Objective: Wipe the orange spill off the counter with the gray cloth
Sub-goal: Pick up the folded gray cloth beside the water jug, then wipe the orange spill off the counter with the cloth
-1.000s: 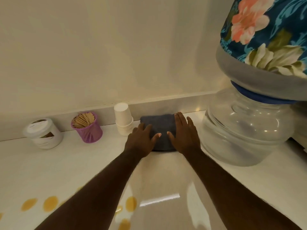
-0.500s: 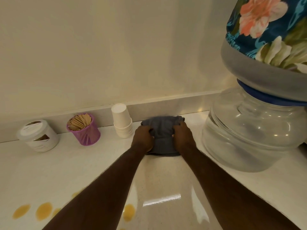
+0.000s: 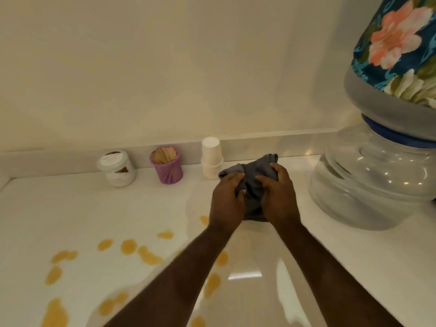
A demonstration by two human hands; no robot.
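The gray cloth (image 3: pixel 256 180) is bunched up between both hands, just in front of the back ledge of the white counter (image 3: pixel 70 208). My left hand (image 3: pixel 227 197) grips its left side and my right hand (image 3: pixel 277 192) grips its right side; its lower part is hidden by my fingers. The orange spill (image 3: pixel 128 246) lies as several blotches on the counter to the lower left of my hands, some partly hidden under my left forearm.
A stack of white paper cups (image 3: pixel 211 158) stands just left of the cloth. Further left are a purple mesh cup of wooden sticks (image 3: pixel 167 167) and a white jar (image 3: pixel 116 167). A large water bottle on its clear base (image 3: pixel 377 185) fills the right side.
My hands went from lying flat on the folded cloth to closing on it and bunching it up. The view has tilted down, showing more of the orange blotches.
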